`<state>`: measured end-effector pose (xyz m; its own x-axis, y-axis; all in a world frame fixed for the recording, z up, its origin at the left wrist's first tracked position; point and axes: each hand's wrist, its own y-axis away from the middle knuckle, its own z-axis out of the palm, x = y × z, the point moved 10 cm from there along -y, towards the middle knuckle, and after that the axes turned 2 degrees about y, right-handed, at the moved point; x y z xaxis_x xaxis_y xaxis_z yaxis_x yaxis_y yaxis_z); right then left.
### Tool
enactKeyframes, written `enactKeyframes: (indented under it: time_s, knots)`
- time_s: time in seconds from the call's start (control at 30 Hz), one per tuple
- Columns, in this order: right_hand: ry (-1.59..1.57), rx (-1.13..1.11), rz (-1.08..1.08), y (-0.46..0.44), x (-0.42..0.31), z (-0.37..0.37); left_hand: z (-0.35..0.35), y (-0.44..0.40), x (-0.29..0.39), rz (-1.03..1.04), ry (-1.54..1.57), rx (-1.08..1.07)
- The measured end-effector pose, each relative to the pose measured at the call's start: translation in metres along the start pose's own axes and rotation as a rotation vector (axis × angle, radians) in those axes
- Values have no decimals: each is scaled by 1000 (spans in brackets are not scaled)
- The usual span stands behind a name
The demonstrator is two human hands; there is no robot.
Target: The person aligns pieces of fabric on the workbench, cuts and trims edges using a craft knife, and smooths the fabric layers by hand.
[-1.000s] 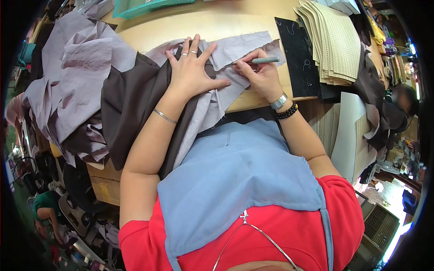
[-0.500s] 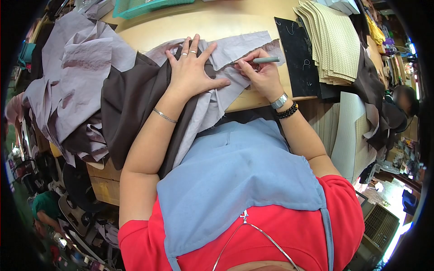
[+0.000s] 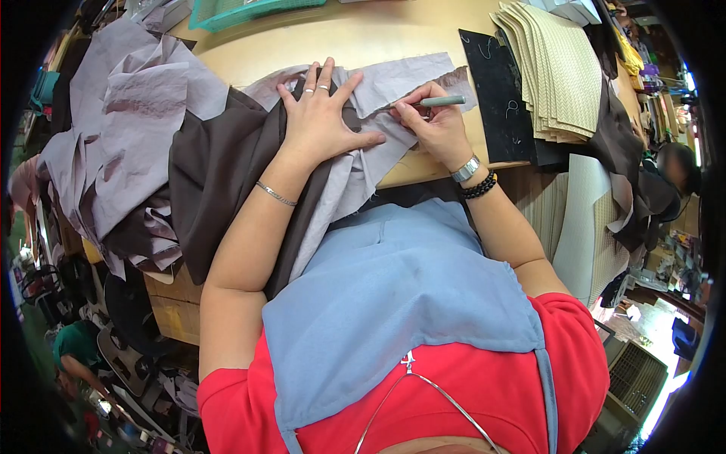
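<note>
My left hand [image 3: 318, 117] lies flat with its fingers spread. It presses on dark brown cloth [image 3: 227, 144] and the pale mauve-grey cloth [image 3: 367, 166] layered with it. To the right, my right hand [image 3: 439, 125] is closed around a grey-green pen [image 3: 442, 101], holding it in a writing grip. The pen's thick end sticks out to the right, and its tip is too fine to make out against the cloth. My right fingers rest on the pale cloth, near a dark torn-looking edge.
A heap of mauve-grey cloth [image 3: 140, 106] hangs over the table's left side. At the back sits a teal basket [image 3: 249, 15]. On the right are a black sheet [image 3: 491, 98] with loose threads and stacked cream textured sheets [image 3: 548, 72]. People appear at both far edges.
My right hand and the pen have shifted very slightly to the left. My left hand and the cloth stay in place.
</note>
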<state>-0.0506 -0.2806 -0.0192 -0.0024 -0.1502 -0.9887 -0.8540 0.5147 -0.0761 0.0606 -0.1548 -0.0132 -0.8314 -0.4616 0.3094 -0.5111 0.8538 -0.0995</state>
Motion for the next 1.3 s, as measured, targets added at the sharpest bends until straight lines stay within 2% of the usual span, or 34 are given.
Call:
enactKeyframes:
  time_s: [0.1,1.3]
  knots:
    - [-131,40,38,2,0,0,0,0,0,0,0,-1]
    - [-98,56,56,2,2,-4,-1,0,0,-3,4,4]
